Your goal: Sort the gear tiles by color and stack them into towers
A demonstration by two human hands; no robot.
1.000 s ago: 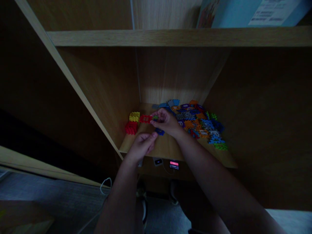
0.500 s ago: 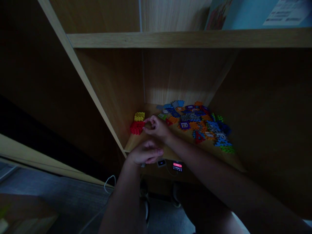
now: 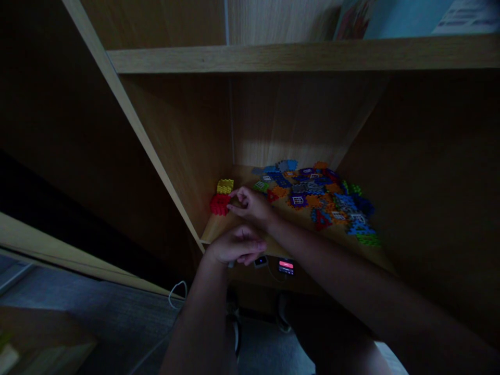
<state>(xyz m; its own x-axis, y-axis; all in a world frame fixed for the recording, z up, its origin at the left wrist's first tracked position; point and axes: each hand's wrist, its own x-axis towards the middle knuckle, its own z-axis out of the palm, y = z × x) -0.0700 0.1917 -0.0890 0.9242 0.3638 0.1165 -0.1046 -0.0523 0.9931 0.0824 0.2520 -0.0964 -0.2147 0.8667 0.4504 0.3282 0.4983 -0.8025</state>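
Note:
At the left side of the shelf, a neat pile of red toothed building tiles [image 3: 220, 204] lies in front of a smaller pile of yellow tiles [image 3: 225, 186]. My right hand [image 3: 250, 207] reaches in over the shelf, its thumb and forefinger curved against the right edge of the top red tile. Nearer to me, my left hand [image 3: 237, 247] hovers at the shelf's front edge, fingers curled in and thumb across them; whatever lies inside is hidden. Farther right, mixed loose tiles in blue, orange, purple [image 3: 298, 201] and green [image 3: 261, 185] are spread out, some with white window grids.
A wooden shelf board [image 3: 273, 56] crosses above my hands, with a light blue box [image 3: 406, 21] on it. The cabinet's left side panel [image 3: 187, 146] rises beside the red pile. Below the shelf edge are a lit phone [image 3: 286, 266] and a small device [image 3: 260, 261] with a cable.
The view has shifted slightly. The red pile looks a little more even on top, with my right fingers still at its edge. My left hand has barely moved.

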